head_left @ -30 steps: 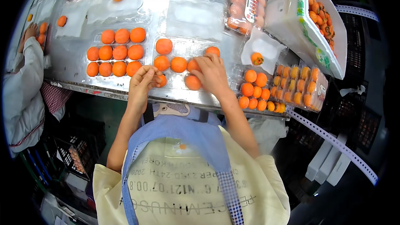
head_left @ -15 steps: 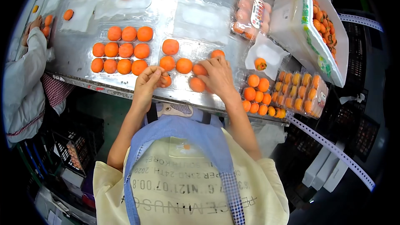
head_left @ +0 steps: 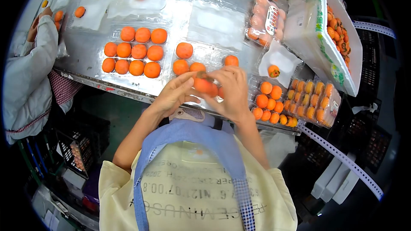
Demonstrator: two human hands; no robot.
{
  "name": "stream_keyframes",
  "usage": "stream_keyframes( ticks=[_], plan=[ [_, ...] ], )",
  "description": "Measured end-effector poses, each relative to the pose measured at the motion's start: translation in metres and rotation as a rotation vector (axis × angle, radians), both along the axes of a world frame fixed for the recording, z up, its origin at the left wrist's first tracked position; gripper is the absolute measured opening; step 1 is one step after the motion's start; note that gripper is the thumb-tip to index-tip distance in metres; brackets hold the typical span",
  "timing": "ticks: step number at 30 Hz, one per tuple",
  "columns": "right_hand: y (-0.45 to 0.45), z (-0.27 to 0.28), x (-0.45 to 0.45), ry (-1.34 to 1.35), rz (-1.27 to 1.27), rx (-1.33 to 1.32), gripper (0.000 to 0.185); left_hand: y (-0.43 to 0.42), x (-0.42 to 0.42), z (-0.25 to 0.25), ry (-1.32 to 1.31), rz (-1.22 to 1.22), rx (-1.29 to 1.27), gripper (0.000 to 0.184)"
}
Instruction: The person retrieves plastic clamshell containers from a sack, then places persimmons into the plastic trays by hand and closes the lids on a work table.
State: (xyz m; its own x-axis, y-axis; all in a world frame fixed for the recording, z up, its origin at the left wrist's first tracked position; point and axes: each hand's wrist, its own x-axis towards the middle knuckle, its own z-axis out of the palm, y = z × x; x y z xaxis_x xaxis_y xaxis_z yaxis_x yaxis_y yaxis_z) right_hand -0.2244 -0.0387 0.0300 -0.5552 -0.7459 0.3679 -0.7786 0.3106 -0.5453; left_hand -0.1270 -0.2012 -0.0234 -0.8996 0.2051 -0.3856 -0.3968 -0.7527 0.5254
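My left hand [head_left: 174, 93] and my right hand [head_left: 233, 89] meet over the near part of a clear plastic tray [head_left: 210, 52]. Between them is an orange persimmon [head_left: 202, 84], its stem end facing up and slightly blurred. Right-hand fingers curl over its right side; the left thumb and fingers close on its left. Other persimmons show just below and beside the right fingers, partly hidden. In the same tray, a persimmon [head_left: 184, 50] sits at the far left and another persimmon [head_left: 231, 60] at the right.
A tray of persimmons [head_left: 139, 51] stands to the left. A white foam box [head_left: 304, 30] of persimmons is at right, near packed clear boxes [head_left: 319, 102]. One persimmon [head_left: 273, 71] rests on white padding. A co-worker's sleeve [head_left: 45, 47] is at far left.
My left hand has moved right, away from the persimmon at the tray's near left, to meet my right hand. A persimmon is now held between them. The camera view has shifted slightly.
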Motion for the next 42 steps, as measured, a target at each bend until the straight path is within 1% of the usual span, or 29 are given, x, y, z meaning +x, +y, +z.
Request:
stream_keyframes(
  ticks=[3,6,9,15,18,27,30,33,36,39,42],
  plan=[
    [-0.004,0.000,0.009,-0.199,-0.013,-0.107,0.053,0.000,0.004,0.001,0.066,0.057,0.022,0.045],
    [-0.010,0.003,0.020,-0.532,-0.160,-0.217,0.054,-0.003,0.007,0.002,0.068,0.102,0.088,0.045],
    [-0.008,-0.009,0.019,-0.688,-0.121,-0.221,0.047,-0.006,0.009,-0.001,0.093,0.099,0.100,0.045],
    [-0.007,-0.010,0.018,-0.601,-0.123,-0.191,0.023,-0.004,0.009,0.004,0.079,0.107,0.081,0.044],
    [-0.008,-0.011,0.019,-0.631,-0.137,-0.198,0.021,-0.003,0.009,0.007,0.073,0.102,0.079,0.042],
    [-0.006,-0.017,0.020,-0.868,-0.198,-0.138,0.020,-0.001,0.012,0.002,-0.014,0.125,0.105,0.037],
    [-0.007,-0.017,0.020,-0.960,-0.195,-0.185,0.024,0.003,0.012,0.003,0.010,0.198,-0.080,0.041],
    [-0.007,-0.015,0.020,-0.886,-0.145,-0.166,0.031,0.005,0.010,0.012,0.140,0.255,-0.358,0.050],
    [-0.007,-0.017,0.020,-0.908,-0.139,-0.178,0.036,0.007,0.012,0.009,0.198,0.251,-0.465,0.057],
    [-0.006,-0.017,0.020,-0.944,-0.115,-0.188,0.034,0.009,0.012,0.009,0.309,0.316,-0.612,0.058],
    [-0.007,-0.013,0.020,-0.966,-0.104,-0.215,0.033,0.009,0.013,0.008,0.363,0.339,-0.673,0.058]
  ],
)
